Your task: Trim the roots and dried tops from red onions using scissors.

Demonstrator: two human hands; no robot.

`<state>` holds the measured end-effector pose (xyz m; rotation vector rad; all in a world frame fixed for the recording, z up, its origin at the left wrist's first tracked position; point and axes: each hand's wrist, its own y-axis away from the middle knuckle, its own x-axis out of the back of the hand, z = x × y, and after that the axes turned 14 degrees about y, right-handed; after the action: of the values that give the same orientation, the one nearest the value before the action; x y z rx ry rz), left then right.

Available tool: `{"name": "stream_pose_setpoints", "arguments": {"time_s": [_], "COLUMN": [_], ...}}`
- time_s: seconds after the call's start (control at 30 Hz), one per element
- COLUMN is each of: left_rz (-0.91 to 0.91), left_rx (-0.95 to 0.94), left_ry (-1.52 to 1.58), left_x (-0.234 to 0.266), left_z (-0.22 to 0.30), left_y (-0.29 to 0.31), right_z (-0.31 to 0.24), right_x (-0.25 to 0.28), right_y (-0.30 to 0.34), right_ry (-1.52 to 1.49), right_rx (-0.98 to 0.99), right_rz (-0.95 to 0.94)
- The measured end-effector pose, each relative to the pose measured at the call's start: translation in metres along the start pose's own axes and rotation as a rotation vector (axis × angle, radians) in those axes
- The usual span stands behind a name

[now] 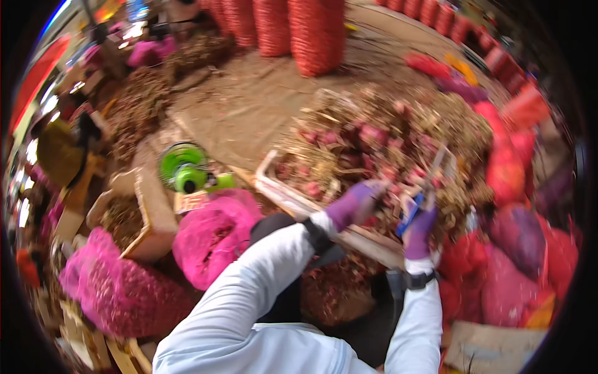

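My right hand [420,232], in a purple glove, is closed round the blue handles of a pair of scissors [410,215]. Their metal blades point away from me over a heap of dry-stalked red onions or shallots [374,135]. To its left, my left hand [358,202], also gloved in purple, reaches over the heap's near side with its fingers curled in among bulbs and stalks. What those fingers grip is blurred and partly hidden. Under the heap, a white foam box or tray [293,198] shows its rim.
Left of my arm are a pink mesh bag [216,234], a green fan [184,167], a foam box [156,215] and a filled pink mesh bag [124,293]. Red sacks [511,274] crowd the right. Tall red mesh sacks [316,37] stand at the back.
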<state>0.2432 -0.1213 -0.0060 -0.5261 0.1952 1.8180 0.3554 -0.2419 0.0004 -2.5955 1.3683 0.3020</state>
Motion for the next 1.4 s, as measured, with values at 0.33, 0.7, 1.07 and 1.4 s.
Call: {"name": "stream_pose_setpoints", "arguments": {"time_s": [0.33,0.7,1.07,1.4], "left_rz": [-0.01,-0.142,-0.087,0.342], "left_rx": [0.186,0.201,-0.018,0.094], "left_ry": [0.696,0.393,0.576,0.265], "left_x": [0.005,-0.002,0.013,-0.003], "left_z": [-0.03,-0.007,-0.003,-0.023], "left_y": [-0.003,0.007,-0.01,0.003], "right_z": [-0.019,-0.027,-0.023,-0.004], "right_x": [-0.004,0.0,0.0,-0.024], "right_y": [0.012,0.01,0.007,0.024], "right_ry": [0.604,0.008,0.612,0.556], "right_rx": [0.161,-0.123,0.098,0.068], "right_rz": [-0.07,-0.071,-0.069,-0.087]}}
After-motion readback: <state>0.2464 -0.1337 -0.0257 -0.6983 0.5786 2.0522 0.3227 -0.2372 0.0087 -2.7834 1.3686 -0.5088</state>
